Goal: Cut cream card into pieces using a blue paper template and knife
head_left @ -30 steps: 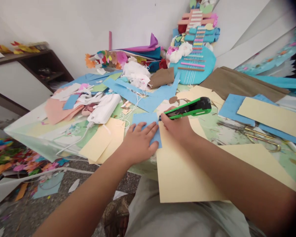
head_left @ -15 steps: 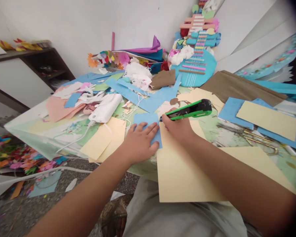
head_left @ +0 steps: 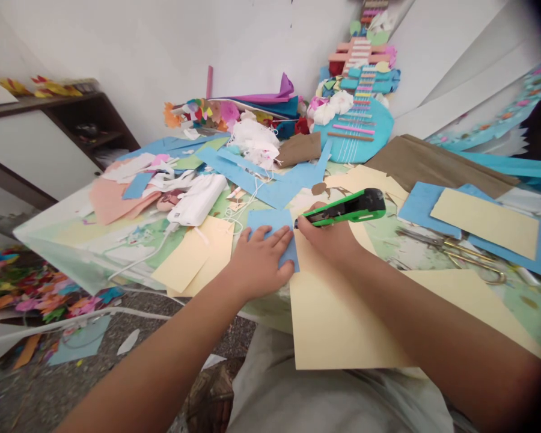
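Note:
My left hand [head_left: 258,264] lies flat, fingers stretched out, pressing a small blue paper rectangle [head_left: 270,221] onto the table. Right beside it, my right hand [head_left: 331,239] is closed round a green and black utility knife [head_left: 349,208]. The knife's tip sits at the blue paper's right edge, where it meets a large cream sheet [head_left: 338,313]. That cream sheet runs under my right forearm and hangs over the table's front edge.
A white power bank [head_left: 199,199] with a cable lies left of the blue paper, next to more cream sheets [head_left: 193,255]. Scissors [head_left: 460,249] lie at the right near blue and cream cards [head_left: 482,219]. A paper guitar [head_left: 358,117], paper flowers and scraps crowd the back. Cuttings litter the floor at left.
Both hands hold their places on the blue paper. The view has shifted slightly, so everything sits a little lower and to the right in the picture.

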Demonstrator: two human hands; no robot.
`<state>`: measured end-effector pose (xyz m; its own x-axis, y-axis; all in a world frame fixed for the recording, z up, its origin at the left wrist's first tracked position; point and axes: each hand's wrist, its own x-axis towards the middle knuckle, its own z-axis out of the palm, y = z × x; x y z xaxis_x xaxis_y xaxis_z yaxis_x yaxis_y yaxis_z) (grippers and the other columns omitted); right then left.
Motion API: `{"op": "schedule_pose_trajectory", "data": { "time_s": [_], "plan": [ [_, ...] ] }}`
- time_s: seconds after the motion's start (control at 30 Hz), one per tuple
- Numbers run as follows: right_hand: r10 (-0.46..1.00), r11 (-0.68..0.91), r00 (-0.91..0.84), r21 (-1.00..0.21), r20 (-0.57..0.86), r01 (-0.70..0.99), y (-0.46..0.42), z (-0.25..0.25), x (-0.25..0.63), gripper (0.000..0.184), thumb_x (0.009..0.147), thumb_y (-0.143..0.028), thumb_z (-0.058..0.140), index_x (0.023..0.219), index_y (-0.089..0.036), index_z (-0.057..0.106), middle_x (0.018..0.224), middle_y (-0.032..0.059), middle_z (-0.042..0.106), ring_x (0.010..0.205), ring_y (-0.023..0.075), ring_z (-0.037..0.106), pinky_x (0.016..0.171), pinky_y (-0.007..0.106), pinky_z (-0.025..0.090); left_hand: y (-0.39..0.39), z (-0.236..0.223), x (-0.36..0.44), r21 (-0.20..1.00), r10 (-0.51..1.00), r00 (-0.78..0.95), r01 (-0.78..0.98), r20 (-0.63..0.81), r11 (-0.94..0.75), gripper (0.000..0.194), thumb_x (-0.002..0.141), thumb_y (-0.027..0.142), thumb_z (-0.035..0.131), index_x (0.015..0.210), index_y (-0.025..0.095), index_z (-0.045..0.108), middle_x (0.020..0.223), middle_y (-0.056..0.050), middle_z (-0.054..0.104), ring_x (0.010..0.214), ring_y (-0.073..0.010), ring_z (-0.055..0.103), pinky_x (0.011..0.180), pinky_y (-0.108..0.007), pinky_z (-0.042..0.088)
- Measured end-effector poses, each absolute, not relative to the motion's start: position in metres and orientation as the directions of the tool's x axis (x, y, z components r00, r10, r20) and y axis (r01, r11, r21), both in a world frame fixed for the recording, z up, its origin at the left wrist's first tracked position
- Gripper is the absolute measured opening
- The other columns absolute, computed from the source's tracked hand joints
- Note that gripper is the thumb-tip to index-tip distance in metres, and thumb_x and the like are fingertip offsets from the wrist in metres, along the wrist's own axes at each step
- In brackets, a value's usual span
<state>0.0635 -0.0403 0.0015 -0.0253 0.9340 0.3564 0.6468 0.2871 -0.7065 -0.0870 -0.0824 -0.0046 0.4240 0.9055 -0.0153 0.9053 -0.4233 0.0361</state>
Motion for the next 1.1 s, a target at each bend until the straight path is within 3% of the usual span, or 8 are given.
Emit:
{"op": "schedule_pose_trajectory", "data": {
  "time_s": [0.13,0.5,0.8,1.1],
  "plan": [
    [0.946,0.28,-0.049,-0.735,0.319,0.618,-0.044,0.004,0.064,0.017,0.066,-0.028,0.046,0.058,-0.022,0.032,0.058,-0.0019,0.047,0.057,0.0135,0.046,0.059,0.029,0.036,-0.082,-0.006,-0.088,0.042,0.905,0.426,0.904,-0.009,-0.425,0.06,0.081,0.045,0.024,0.137,0.025,0.024,0.142,0.007,0.025,0.124,-0.0293,0.026,0.101,-0.051,0.016],
    [0.936,0.292,-0.083,-0.628,0.341,0.721,-0.05,0.012,0.061,0.017,0.068,-0.027,0.047,0.061,-0.022,0.032,0.057,-0.0033,0.045,0.056,0.0135,0.044,0.058,0.028,0.033,-0.081,-0.006,-0.087,0.038,0.902,0.431,0.902,-0.018,-0.43,0.06,0.081,0.046,0.022,0.138,0.025,0.022,0.142,0.006,0.025,0.125,-0.0294,0.026,0.101,-0.051,0.016],
    [0.936,0.293,-0.068,-0.658,0.346,0.694,-0.056,0.009,0.062,0.02,0.067,-0.029,0.048,0.059,-0.022,0.03,0.056,-0.0037,0.042,0.055,0.0127,0.042,0.057,0.028,0.033,-0.082,-0.005,-0.087,0.064,0.906,0.423,0.904,-0.011,-0.422,0.06,0.081,0.046,0.022,0.137,0.024,0.026,0.142,0.005,0.026,0.125,-0.03,0.026,0.101,-0.051,0.016],
    [0.931,0.3,-0.099,-0.584,0.35,0.754,-0.067,0.01,0.061,0.016,0.07,-0.029,0.047,0.063,-0.022,0.035,0.061,-0.0011,0.048,0.061,0.0147,0.046,0.057,0.028,0.032,-0.082,-0.006,-0.088,0.066,0.9,0.436,0.898,-0.01,-0.434,0.059,0.081,0.045,0.022,0.136,0.024,0.027,0.142,0.005,0.025,0.125,-0.03,0.026,0.1,-0.052,0.016]
  ]
}}
